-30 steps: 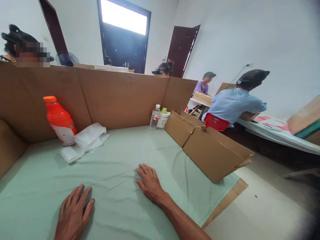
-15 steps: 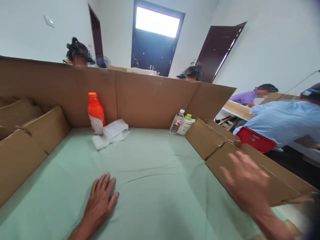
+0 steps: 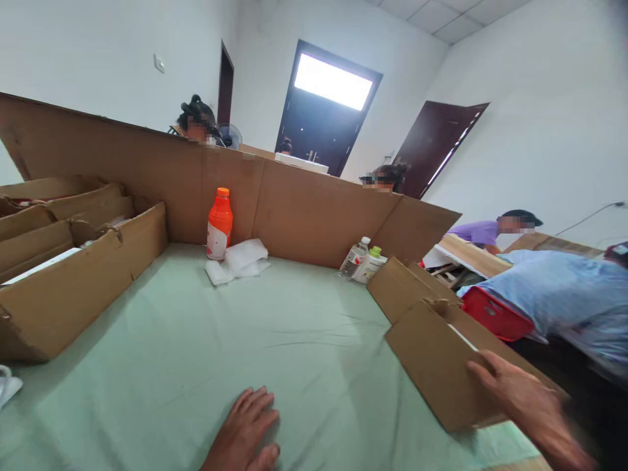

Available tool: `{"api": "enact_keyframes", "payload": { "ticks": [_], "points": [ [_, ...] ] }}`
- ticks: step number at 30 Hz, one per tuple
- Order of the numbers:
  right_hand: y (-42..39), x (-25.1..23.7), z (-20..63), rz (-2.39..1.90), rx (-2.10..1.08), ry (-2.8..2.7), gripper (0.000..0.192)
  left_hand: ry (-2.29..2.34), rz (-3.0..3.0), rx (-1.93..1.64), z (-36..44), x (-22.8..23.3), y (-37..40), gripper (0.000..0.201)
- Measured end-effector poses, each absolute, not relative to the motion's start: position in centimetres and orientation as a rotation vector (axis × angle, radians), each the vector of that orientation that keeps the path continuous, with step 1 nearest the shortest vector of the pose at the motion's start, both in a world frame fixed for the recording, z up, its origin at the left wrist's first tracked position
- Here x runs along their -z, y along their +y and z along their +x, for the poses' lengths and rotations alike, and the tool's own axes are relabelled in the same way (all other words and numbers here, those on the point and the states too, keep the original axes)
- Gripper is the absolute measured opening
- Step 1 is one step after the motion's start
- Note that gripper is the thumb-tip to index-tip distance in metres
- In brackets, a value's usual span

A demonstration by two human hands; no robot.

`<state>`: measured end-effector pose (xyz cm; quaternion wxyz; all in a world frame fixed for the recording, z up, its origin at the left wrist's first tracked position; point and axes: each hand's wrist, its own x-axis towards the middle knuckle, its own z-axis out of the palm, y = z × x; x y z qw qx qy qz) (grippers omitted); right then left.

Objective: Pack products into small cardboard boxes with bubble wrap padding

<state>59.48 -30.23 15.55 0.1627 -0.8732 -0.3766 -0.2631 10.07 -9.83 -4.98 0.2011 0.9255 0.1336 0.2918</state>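
My left hand (image 3: pixel 248 432) rests palm down on the pale green cloth (image 3: pixel 314 386) over the table, fingers stretched out and holding nothing. At the lower right, my right hand (image 3: pixel 527 399) is over the top edge of a brown cardboard box (image 3: pixel 436 366). Its thumb shows at the box's near wall. The other fingers reach over the edge and are partly hidden and blurred, so their grip cannot be made out. A thin white edge of something (image 3: pixel 462 336) shows inside this box.
Left stands a divided cardboard box (image 3: pixel 93 301) with things inside. An orange bottle (image 3: pixel 220 226) and white folded sheets (image 3: pixel 240 260) sit by the cardboard screen (image 3: pixel 299 212). A clear bottle (image 3: pixel 354 260) and a white bottle (image 3: pixel 371 267) stand right. A person in blue (image 3: pixel 574 288) leans beyond.
My right hand has come down from above the right box onto its edge. The left hand stays flat on the cloth, lower in view. The whole view has shifted, showing more of the left box.
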Motion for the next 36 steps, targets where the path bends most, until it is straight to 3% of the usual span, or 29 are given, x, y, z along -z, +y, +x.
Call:
{"api": "enact_keyframes", "payload": {
  "ticks": [4, 9, 12, 16, 21, 24, 30, 36],
  "points": [
    [-27.5, -16.5, 50.3, -2.541, 0.474, -1.323, 0.027, 0.501, 2.409, -0.92, 7.8, 5.1, -8.9, 0.041],
    [-21.8, -17.0, 39.2, -1.934, 0.399, -1.95, 0.02, 0.911, 2.03, -0.911, 5.6, 3.2, -8.2, 0.053],
    [-19.9, -17.4, 35.9, -1.648, 0.365, -2.031, 0.014, 1.055, 1.866, -0.934, 4.3, 1.4, -7.8, 0.062],
    [-19.5, -15.9, 36.9, -1.705, 0.264, -1.626, 0.024, 1.186, 1.702, -0.949, 2.8, 0.0, -7.3, 0.07],
    [-18.6, -10.2, 38.1, -1.849, -0.476, -1.107, 0.045, 1.19, 1.642, -0.959, 3.2, -0.2, -6.8, 0.068],
    [-17.7, -6.7, 37.0, -1.782, -0.735, -1.009, 0.053, 1.117, 1.641, -0.993, 4.5, 0.1, -6.9, 0.065],
    [-15.4, -2.9, 37.3, -1.541, -0.789, -0.851, 0.049, 1.108, 1.593, -0.926, 8.3, -0.3, -5.7, 0.06],
    [-9.9, -3.4, 39.5, -1.458, -0.709, -0.709, 0.056, 0.964, 1.67, -0.939, 15.3, -2.5, 1.7, 0.068]
  ]
}}
